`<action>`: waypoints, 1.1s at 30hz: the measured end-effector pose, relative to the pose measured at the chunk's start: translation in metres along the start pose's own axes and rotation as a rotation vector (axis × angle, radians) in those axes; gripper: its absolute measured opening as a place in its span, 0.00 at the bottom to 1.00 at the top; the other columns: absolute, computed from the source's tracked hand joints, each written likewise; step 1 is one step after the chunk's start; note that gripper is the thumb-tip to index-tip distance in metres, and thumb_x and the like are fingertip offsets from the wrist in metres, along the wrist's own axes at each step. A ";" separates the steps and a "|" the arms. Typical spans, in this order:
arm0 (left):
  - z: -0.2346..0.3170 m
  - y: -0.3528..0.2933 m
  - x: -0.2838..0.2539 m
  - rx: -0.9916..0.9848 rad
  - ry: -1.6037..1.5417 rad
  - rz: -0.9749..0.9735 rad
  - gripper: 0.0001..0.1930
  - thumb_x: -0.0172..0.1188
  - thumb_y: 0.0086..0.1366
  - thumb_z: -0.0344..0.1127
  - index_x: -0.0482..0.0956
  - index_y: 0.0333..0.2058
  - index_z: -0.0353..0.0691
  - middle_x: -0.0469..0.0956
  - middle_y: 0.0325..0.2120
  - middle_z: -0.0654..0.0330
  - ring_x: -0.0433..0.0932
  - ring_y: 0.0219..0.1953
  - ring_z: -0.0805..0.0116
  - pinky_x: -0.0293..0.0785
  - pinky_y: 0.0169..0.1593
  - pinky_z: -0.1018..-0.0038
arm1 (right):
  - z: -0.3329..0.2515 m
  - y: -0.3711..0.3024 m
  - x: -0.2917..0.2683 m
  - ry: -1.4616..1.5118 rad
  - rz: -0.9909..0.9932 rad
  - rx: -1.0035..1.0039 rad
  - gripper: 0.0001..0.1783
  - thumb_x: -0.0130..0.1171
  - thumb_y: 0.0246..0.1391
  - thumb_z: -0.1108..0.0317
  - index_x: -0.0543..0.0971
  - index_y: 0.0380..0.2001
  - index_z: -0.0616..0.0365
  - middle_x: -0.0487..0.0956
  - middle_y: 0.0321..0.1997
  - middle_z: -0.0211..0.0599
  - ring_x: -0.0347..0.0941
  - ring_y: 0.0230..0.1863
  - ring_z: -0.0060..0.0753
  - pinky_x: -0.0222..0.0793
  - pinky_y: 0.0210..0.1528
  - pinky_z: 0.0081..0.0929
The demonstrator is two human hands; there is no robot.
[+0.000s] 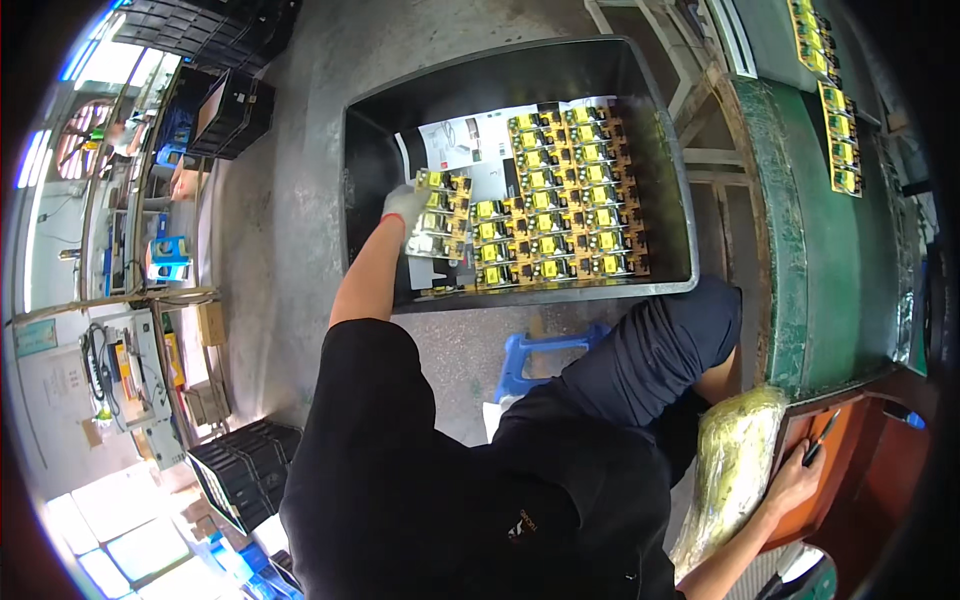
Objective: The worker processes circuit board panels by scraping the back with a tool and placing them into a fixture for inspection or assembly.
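At the far left, a blue object (168, 258) is on a shelf, and a black crate (245, 472) is on the floor below, to the right of it. Next comes the left hand (398, 203), which wears a pale glove with a red edge at the wrist. It holds the left side of a panel (437, 213) of small boards with yellow parts. This panel is inside the black bin (560, 295), near its left wall and slightly tilted. Behind it lies printed paper (455, 148). To the right, similar boards (545, 200) lie in close columns on the bin's bottom. Under the bin's near edge one sees a blue stool (515, 365). Further right is a clear plastic bag (735, 455), and just beside it the right hand (795, 482), closed around a slim dark tool (826, 431), at an orange-red drawer (845, 458). Above the drawer is a green table (830, 285), with more board strips (841, 140) on it.
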State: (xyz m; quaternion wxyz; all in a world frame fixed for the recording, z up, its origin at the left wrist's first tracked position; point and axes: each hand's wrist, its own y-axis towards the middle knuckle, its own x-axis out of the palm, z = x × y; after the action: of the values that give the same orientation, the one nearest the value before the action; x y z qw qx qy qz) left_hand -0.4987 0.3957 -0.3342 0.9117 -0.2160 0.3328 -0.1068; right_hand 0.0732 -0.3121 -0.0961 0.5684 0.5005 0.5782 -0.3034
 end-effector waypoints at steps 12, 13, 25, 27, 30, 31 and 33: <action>-0.035 -0.059 -0.004 -0.388 0.132 -0.135 0.23 0.68 0.76 0.46 0.87 0.55 0.30 0.89 0.47 0.52 0.88 0.46 0.61 0.84 0.50 0.56 | -0.030 -0.002 -0.017 0.183 -0.031 0.120 0.14 0.68 0.65 0.67 0.85 0.49 0.64 0.84 0.36 0.55 0.82 0.37 0.52 0.78 0.45 0.44; -0.052 -0.045 -0.040 -0.289 0.437 -0.088 0.28 0.64 0.76 0.52 0.85 0.57 0.28 0.89 0.51 0.46 0.89 0.50 0.56 0.84 0.53 0.58 | -0.025 0.000 -0.008 0.247 -0.048 0.087 0.14 0.68 0.66 0.66 0.85 0.49 0.64 0.84 0.34 0.50 0.80 0.35 0.47 0.77 0.43 0.41; 0.402 -0.194 0.215 0.418 -0.486 -0.888 0.20 0.66 0.78 0.42 0.81 0.60 0.34 0.87 0.45 0.58 0.88 0.45 0.62 0.86 0.50 0.64 | 0.015 0.019 -0.018 1.639 -0.192 0.331 0.23 0.61 0.72 0.61 0.76 0.61 0.66 0.80 0.40 0.36 0.78 0.37 0.32 0.78 0.44 0.35; 0.462 -0.211 0.275 0.418 -0.633 -0.994 0.27 0.66 0.78 0.43 0.75 0.66 0.31 0.85 0.53 0.48 0.86 0.55 0.50 0.86 0.59 0.54 | 0.019 0.020 -0.016 1.702 -0.205 0.333 0.24 0.61 0.73 0.60 0.76 0.62 0.66 0.80 0.41 0.37 0.79 0.38 0.33 0.79 0.44 0.37; 0.535 -0.227 0.373 0.165 -0.766 -1.016 0.30 0.66 0.77 0.43 0.71 0.69 0.32 0.78 0.65 0.41 0.77 0.68 0.44 0.80 0.67 0.47 | 0.018 0.020 -0.022 1.737 -0.233 0.341 0.25 0.61 0.72 0.60 0.75 0.63 0.66 0.79 0.40 0.37 0.79 0.38 0.34 0.80 0.44 0.37; 0.554 -0.225 0.402 0.040 -0.806 -1.038 0.30 0.66 0.77 0.43 0.71 0.69 0.30 0.75 0.67 0.40 0.75 0.70 0.43 0.78 0.69 0.46 | 0.016 0.021 -0.024 1.744 -0.227 0.338 0.25 0.61 0.72 0.60 0.75 0.63 0.66 0.79 0.40 0.37 0.79 0.38 0.34 0.80 0.44 0.37; 0.570 -0.186 0.465 -0.052 -0.928 -1.179 0.28 0.67 0.75 0.41 0.74 0.66 0.31 0.74 0.67 0.40 0.75 0.68 0.43 0.78 0.67 0.45 | 0.009 0.025 -0.026 1.758 -0.255 0.306 0.23 0.61 0.73 0.61 0.76 0.62 0.67 0.81 0.39 0.39 0.80 0.37 0.35 0.83 0.47 0.42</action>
State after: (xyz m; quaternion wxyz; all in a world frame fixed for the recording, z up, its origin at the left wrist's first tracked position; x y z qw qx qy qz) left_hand 0.2157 0.2577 -0.1180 0.7446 -0.4027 -0.2542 -0.4678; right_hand 0.0954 -0.3186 -0.0671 -0.1896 0.5542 0.8086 0.0545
